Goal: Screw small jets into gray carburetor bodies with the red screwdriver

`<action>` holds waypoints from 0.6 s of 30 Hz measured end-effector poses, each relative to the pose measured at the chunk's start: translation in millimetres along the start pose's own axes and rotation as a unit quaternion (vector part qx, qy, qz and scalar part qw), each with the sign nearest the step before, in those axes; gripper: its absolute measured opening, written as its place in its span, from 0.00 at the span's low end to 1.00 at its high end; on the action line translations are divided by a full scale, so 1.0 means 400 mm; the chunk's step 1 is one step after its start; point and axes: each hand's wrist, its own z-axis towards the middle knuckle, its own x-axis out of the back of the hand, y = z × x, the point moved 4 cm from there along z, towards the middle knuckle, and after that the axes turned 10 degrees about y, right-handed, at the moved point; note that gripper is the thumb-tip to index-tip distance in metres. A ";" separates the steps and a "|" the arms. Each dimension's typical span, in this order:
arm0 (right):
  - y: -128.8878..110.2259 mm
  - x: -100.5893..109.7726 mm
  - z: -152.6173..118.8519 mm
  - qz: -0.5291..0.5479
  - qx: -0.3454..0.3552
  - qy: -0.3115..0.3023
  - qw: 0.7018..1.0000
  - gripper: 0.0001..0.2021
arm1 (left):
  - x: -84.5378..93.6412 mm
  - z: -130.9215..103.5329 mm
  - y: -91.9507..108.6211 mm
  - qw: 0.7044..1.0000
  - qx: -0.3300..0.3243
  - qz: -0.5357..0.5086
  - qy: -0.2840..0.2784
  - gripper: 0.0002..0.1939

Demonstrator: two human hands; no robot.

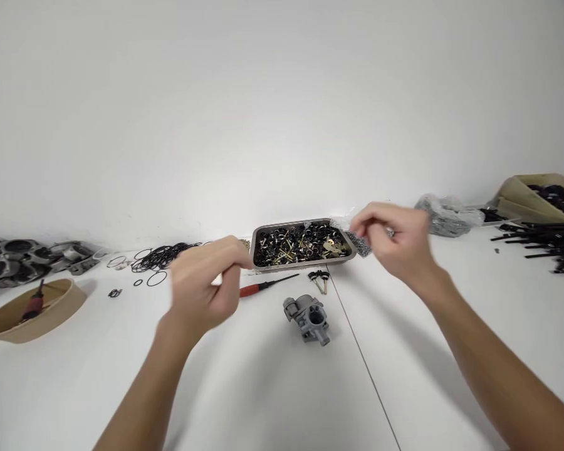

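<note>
Both hands are raised above the white table. My left hand (209, 282) is closed, fingers curled down, left of the metal tray and over the handle end of a red screwdriver (254, 289); whether it holds anything is hidden. My right hand (392, 241) is closed with its fingertips drawn together, right of the tray; no object can be made out in it. A grey metal carburetor body (309, 318) lies on the table between the forearms, touched by neither hand. Behind it are small brass-stemmed black parts (320, 280) and the metal tray (282, 268) full of small parts.
At the left are metal castings (19, 257), a tan bowl (70, 300) with a red-handled tool, and black rubber rings (157, 258). At the right lie a plastic bag of parts (449, 216), black rods (545, 241) and a tan container (514, 199). A white wall stands behind.
</note>
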 end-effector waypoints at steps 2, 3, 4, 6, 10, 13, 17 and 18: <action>0.074 -0.050 -0.055 -0.013 -0.045 -0.046 0.998 0.16 | -0.060 -0.064 -0.052 0.998 0.024 0.003 -0.054 0.13; 0.116 -0.070 -0.092 -0.034 -0.082 -0.064 0.994 0.16 | -0.090 -0.106 -0.079 0.996 0.043 0.010 -0.081 0.14; 0.154 -0.086 -0.131 -0.064 -0.109 -0.076 0.989 0.16 | -0.115 -0.152 -0.105 0.993 0.063 0.021 -0.102 0.14; 0.208 -0.111 -0.202 -0.087 -0.126 -0.107 0.982 0.14 | -0.151 -0.235 -0.139 0.987 0.090 0.035 -0.125 0.14; 0.248 -0.139 -0.275 -0.116 -0.152 -0.156 0.969 0.13 | -0.180 -0.322 -0.158 0.978 0.107 0.027 -0.179 0.12; 0.249 -0.154 -0.284 -0.145 -0.169 -0.178 0.959 0.12 | -0.177 -0.332 -0.168 0.971 0.131 0.022 -0.196 0.11; 0.240 -0.165 -0.288 -0.178 -0.177 -0.215 0.944 0.08 | -0.176 -0.340 -0.181 0.964 0.162 0.020 -0.208 0.10; 0.237 -0.167 -0.291 -0.182 -0.176 -0.227 0.940 0.08 | -0.177 -0.343 -0.181 0.963 0.166 0.019 -0.211 0.10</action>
